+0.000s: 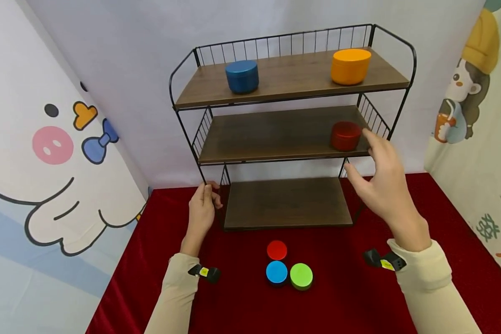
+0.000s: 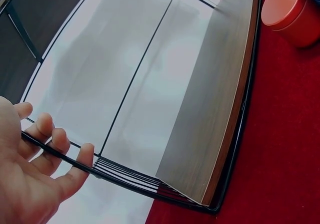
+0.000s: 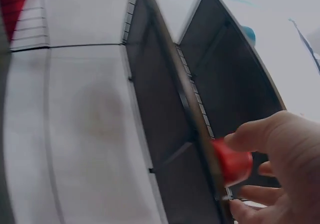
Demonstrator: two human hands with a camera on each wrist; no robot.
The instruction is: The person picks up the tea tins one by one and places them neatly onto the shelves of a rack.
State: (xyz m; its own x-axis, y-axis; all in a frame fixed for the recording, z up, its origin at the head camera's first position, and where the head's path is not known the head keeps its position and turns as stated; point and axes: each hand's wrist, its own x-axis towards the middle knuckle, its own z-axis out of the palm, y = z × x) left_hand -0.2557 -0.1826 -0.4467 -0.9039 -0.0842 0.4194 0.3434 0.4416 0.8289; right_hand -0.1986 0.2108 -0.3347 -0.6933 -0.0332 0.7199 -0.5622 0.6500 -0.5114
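A three-tier shelf (image 1: pixel 275 134) with brown boards and a black wire frame stands in front of me. My left hand (image 1: pixel 202 206) holds the shelf's left front post; in the left wrist view its fingers (image 2: pixel 60 140) curl round the black rod. On the middle board, near the right end, sits a dark red round tin (image 1: pixel 345 137). Just right of it is my right hand (image 1: pixel 384 185), thumb and fingers spread apart. In the right wrist view the red tin (image 3: pixel 234 161) shows beside the thumb, and whether they touch I cannot tell.
A blue tin (image 1: pixel 242 78) and an orange tin (image 1: pixel 350 67) stand on the top board. Red (image 1: pixel 277 250), blue (image 1: pixel 276 272) and green (image 1: pixel 301 276) round tins are grouped on the dark red cloth (image 1: pixel 338 287) before the shelf. Printed curtains (image 1: pixel 33 116) hang at the sides.
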